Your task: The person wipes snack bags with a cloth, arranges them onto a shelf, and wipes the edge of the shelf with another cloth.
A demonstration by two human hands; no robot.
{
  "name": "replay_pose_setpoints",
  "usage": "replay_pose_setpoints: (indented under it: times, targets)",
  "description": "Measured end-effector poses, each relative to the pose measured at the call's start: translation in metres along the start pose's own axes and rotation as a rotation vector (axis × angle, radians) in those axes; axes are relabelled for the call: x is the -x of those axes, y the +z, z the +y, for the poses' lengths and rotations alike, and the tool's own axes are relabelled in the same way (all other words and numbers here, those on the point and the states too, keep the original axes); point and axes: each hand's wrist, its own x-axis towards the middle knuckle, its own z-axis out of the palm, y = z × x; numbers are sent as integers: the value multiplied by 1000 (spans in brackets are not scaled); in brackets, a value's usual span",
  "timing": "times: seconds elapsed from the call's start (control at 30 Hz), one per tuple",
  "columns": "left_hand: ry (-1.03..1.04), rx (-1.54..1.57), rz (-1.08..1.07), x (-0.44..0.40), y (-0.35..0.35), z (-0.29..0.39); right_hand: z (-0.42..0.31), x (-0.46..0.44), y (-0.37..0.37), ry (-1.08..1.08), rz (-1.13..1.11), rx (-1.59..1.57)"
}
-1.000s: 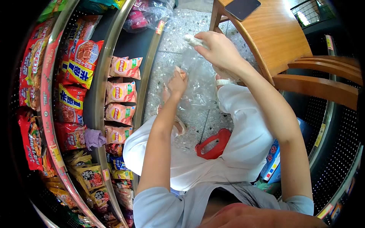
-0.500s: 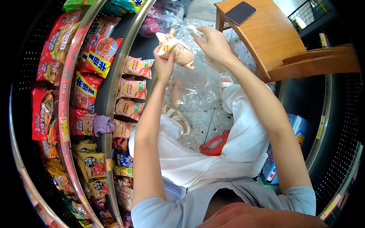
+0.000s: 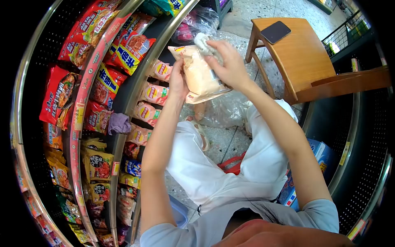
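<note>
While the left hand (image 3: 178,82) supports it along its left edge, a pale peach snack bag (image 3: 201,76) is held tilted at the upper centre of the frame. The left grip is clamped on that edge, some of its fingers hidden behind the bag. From the right comes the right hand (image 3: 228,66), its grip closed on a crumpled white cloth (image 3: 203,43) that lies against the bag's upper right corner; a barcode shows partly just beneath this hand.

Below the bag, a sheet of clear plastic (image 3: 226,109) lies over the speckled floor (image 3: 224,138), between the person's white-trousered legs. Something red (image 3: 232,164) shows lower at the centre, partly covered by the trousers.

Left of the hands, a column of pink chip bags (image 3: 154,94) stands on a shelf near the left forearm. A purple cloth (image 3: 119,123) hangs beside them at the shelf edge, next to red noodle packets (image 3: 98,117). At the upper right stands a wooden chair (image 3: 310,57) with a dark phone (image 3: 275,32) flat on its seat. A blue box (image 3: 314,158) sits at the lower right, partly behind the right arm.
</note>
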Motion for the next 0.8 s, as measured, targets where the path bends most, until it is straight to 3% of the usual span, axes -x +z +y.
replay_pose_setpoints:
  times: [0.27, 0.37, 0.53, 0.7, 0.8]
  targets:
    - [10, -235, -44, 12, 29, -4, -8, -5, 8, 0, -21, 92]
    - [34, -307, 16, 12, 27, 5, -8, -9, 12, -115, 21, 135]
    - [157, -358, 28, -1, -4, 13, -26, -5, 7, -332, -193, 78]
    - [-4, -147, -13, -10, -35, 13, -27, 1, 24, -552, -314, 70]
    - [-72, -16, -89, -5, -24, 19, -22, -1, 25, -522, -326, 104]
